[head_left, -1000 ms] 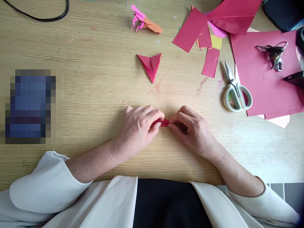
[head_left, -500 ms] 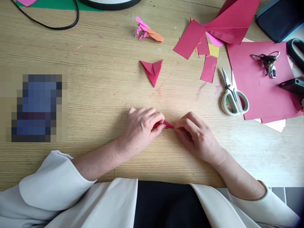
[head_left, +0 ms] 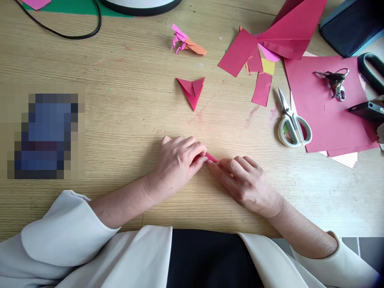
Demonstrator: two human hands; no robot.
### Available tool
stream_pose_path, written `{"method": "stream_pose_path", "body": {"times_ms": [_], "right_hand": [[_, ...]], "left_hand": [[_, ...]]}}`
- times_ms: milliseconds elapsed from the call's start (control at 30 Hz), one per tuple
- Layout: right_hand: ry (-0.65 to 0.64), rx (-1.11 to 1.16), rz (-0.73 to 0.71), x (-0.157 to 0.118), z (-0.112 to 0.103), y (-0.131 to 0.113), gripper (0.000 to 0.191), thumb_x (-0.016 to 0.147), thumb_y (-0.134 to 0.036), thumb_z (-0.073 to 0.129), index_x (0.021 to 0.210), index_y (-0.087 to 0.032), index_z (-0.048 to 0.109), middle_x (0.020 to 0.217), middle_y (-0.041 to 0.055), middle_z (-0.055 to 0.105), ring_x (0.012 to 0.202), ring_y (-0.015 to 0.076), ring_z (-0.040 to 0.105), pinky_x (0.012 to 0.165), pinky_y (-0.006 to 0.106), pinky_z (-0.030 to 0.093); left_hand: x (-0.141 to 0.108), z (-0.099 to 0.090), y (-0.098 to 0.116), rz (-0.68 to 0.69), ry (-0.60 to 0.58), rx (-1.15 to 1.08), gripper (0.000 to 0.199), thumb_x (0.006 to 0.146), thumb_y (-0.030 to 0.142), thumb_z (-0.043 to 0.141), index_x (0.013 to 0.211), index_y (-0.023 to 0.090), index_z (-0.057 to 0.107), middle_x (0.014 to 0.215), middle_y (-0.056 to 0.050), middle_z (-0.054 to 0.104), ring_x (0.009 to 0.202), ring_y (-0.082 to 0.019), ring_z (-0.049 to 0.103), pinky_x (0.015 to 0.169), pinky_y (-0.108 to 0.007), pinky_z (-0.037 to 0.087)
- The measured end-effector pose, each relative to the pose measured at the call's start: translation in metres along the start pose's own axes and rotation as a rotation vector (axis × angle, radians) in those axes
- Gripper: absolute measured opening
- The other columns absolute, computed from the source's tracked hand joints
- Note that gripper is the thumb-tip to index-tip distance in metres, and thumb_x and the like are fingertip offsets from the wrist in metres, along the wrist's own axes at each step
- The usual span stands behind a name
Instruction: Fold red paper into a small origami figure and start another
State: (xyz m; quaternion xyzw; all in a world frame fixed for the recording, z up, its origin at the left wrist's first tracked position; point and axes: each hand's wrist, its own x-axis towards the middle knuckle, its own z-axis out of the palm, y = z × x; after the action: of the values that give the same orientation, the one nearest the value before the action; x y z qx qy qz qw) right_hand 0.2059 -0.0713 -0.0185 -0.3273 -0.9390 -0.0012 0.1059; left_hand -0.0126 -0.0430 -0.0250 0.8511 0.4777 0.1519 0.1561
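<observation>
Between my hands is a narrow piece of folded red paper (head_left: pixel 212 157), mostly covered by fingers. My left hand (head_left: pixel 180 162) pinches it between thumb and bent forefinger. At the paper's right end my right hand (head_left: pixel 244 182) is closed, its thumb stretched along the lower edge towards my left fingertips and its forefinger curled over the tip. A red folded paper triangle (head_left: pixel 192 90) lies flat on the wooden table (head_left: pixel 129 108) beyond my hands. Farther back rests a small pink and orange folded paper figure (head_left: pixel 187 41).
White-handled scissors (head_left: pixel 292 124) lie right of my hands, by red paper sheets (head_left: pixel 324 124) with keys (head_left: pixel 336 82) on top. Red paper cut-offs (head_left: pixel 239 52) and a large folded red sheet (head_left: pixel 294 34) are at the back right. A black cable (head_left: pixel 81 37) curves at the back left.
My right hand has turned and dropped slightly, its thumb now reaching left along the folded paper. My left hand keeps its pinch. The view has shifted a little.
</observation>
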Motion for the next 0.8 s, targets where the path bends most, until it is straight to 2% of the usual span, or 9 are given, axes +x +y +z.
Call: {"method": "stream_pose_path", "body": {"times_ms": [200,433,633,800], "right_hand": [[0.012,-0.009,-0.006,-0.004,-0.001,0.003,0.041,0.096,-0.010,0.053,0.137,-0.013,0.056,0.094,0.0090,0.066,0.071,0.0200,0.050,0.060,0.036,0.039],[-0.007,0.038,-0.016,-0.009,0.000,0.006,0.049,0.095,-0.008,0.052,0.142,-0.022,0.051,0.109,0.0084,0.068,0.071,0.0180,0.051,0.063,0.036,0.039],[0.009,0.053,0.006,-0.012,0.002,0.005,0.046,0.096,-0.008,0.051,0.140,-0.020,0.052,0.104,0.0090,0.067,0.070,0.0180,0.052,0.062,0.035,0.039],[0.035,0.030,0.037,-0.012,0.003,0.004,0.032,0.096,-0.009,0.054,0.127,-0.013,0.059,0.096,0.0092,0.067,0.071,0.0178,0.051,0.062,0.034,0.039]], "left_hand": [[0.000,0.000,0.000,0.012,-0.003,0.007,0.016,0.098,0.026,0.053,0.083,0.021,0.057,0.082,0.000,0.066,0.079,-0.019,0.058,0.070,-0.036,0.027],[0.001,0.000,0.000,0.011,-0.009,0.012,0.018,0.098,0.024,0.051,0.082,0.020,0.056,0.082,-0.001,0.066,0.079,-0.019,0.058,0.070,-0.036,0.026],[0.001,0.000,0.000,0.009,-0.004,0.005,0.018,0.099,0.025,0.050,0.083,0.020,0.056,0.081,0.000,0.066,0.079,-0.019,0.058,0.070,-0.036,0.027],[0.000,0.001,0.000,0.002,-0.002,-0.014,0.016,0.098,0.024,0.052,0.083,0.020,0.056,0.082,0.000,0.066,0.079,-0.019,0.058,0.071,-0.036,0.027]]}}
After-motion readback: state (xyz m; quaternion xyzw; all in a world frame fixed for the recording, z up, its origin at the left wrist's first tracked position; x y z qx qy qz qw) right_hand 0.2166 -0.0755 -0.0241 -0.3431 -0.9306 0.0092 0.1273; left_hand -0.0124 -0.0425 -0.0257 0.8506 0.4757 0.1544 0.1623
